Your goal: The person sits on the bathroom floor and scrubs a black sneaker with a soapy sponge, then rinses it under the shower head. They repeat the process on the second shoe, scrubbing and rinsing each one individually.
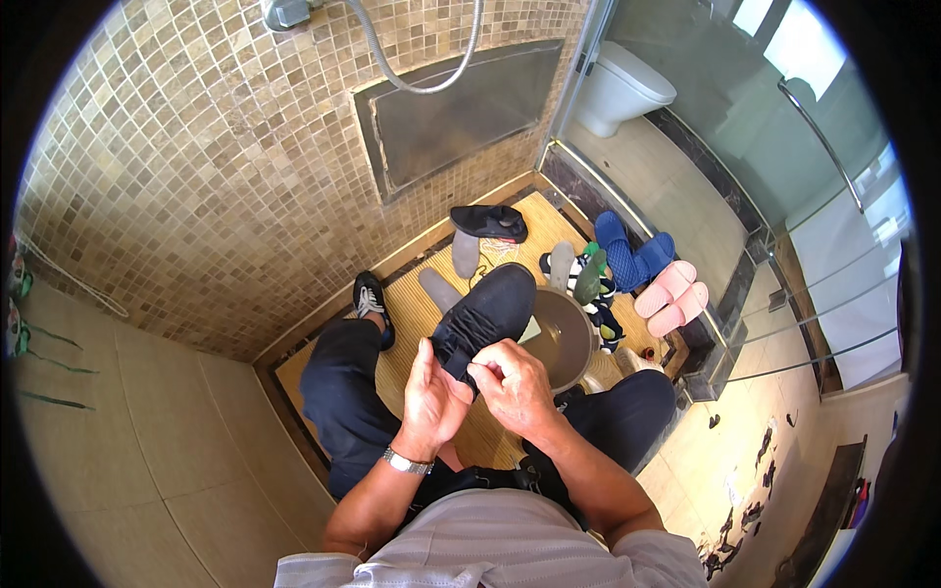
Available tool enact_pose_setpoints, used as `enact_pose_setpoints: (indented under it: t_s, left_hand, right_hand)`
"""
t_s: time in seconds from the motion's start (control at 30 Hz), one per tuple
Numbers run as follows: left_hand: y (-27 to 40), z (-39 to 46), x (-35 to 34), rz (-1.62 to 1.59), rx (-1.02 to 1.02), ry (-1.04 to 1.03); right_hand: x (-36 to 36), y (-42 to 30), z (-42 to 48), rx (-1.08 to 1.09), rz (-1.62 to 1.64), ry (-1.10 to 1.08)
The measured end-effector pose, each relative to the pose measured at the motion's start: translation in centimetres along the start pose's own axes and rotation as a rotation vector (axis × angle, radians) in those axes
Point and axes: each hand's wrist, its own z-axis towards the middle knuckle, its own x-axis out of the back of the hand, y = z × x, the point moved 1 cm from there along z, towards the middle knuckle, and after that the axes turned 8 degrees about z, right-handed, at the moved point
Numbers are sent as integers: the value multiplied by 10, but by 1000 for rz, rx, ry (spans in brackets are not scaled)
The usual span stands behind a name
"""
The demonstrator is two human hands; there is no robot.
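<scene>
A black lace-up shoe (500,298) is held up in front of me, its toe pointing away. My left hand (432,400), with a metal watch at the wrist, supports the shoe at its heel end, palm up. The fingers of my right hand (511,382) are closed at the shoe's tongue and collar; the exact pinch is partly hidden. Under and to the right of the shoe stands a round basin (564,338) with liquid in it. Grey insoles (439,289) and another black shoe (489,222) lie on the floor beyond.
Blue slippers (625,253) and pink slippers (670,298) rest on the right by the dark shower sill. More shoes and a green brush-like item (590,278) crowd the basin's far side. A mosaic wall (242,147) rises at the left; a shower hose (419,90) hangs from it.
</scene>
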Motion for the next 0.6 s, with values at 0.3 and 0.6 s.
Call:
enact_pose_setpoints:
  t_s: [0.3, 0.6]
  left_hand:
    - [-5, 0, 8, 63, -33, -17]
    - [-7, -2, 7, 126, -19, -28]
  right_hand:
    - [1, 5, -5, -176, 127, -84]
    - [-2, -13, -12, -53, 108, -82]
